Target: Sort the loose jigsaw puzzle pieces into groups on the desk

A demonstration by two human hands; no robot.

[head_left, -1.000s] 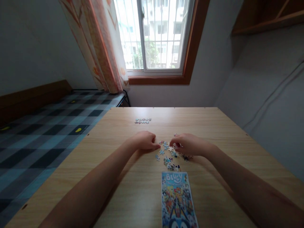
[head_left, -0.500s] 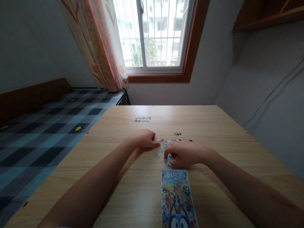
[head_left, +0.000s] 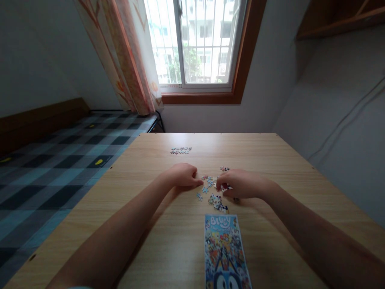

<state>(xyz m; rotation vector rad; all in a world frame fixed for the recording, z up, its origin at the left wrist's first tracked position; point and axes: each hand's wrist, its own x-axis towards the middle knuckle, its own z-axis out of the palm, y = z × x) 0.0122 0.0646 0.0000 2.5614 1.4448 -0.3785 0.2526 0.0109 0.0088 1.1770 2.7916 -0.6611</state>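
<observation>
Head view: I look down a wooden table [head_left: 168, 249] toward a window [head_left: 207, 60], with a checked bed [head_left: 87, 160] at left.
Left hand: my left hand [head_left: 183, 175] rests on the tabletop, fingers curled, thumb pointing at the pieces; whether it pinches anything, I cannot tell.
Right hand: my right hand [head_left: 245, 184] arches over part of the scatter, a gap showing between fingers and thumb; I cannot tell if a piece is gripped.
Puzzle pieces: loose pieces [head_left: 209, 182] lie between my hands, with a denser heap [head_left: 217, 202] just nearer me.
Rows: two rows of pieces [head_left: 181, 150] sit beyond my left hand.
Bluey box: the illustrated box [head_left: 225, 251] lies nearest me, below the heap.
</observation>
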